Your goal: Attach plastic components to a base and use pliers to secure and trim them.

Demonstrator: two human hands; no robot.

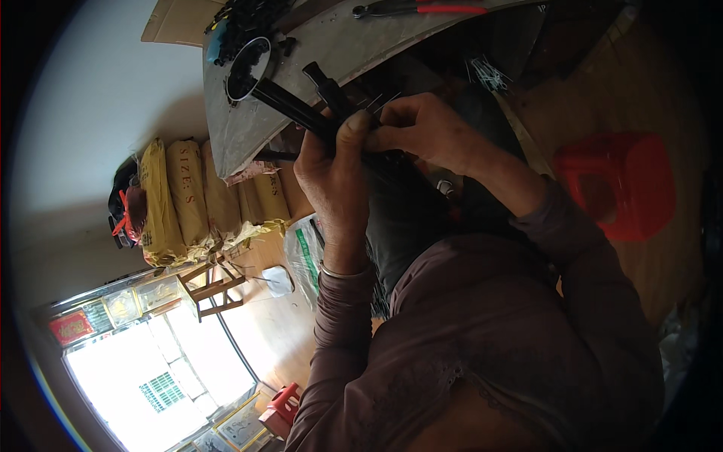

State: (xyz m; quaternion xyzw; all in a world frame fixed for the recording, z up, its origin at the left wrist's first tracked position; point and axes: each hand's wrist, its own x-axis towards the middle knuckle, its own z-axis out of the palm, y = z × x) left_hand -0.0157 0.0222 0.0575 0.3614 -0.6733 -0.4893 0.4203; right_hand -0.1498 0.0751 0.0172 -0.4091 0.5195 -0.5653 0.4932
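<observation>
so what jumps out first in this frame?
Centre frame, the left hand grips a bundle of long black rods while the right hand pinches something thin at their near end. Behind them a grey table carries a round metal tin of small black parts, with red-handled pliers at the top edge. A red plastic stool glows on the right, and yellow sacks are stacked on the left.

A bundle of long black rods (297, 109) lay slantwise, gripped near its lower end, its upper end reaching over the grey tabletop beside a round tin. A few thin silvery pins (380, 100) stuck up just above the fingers, too fine to count.
</observation>
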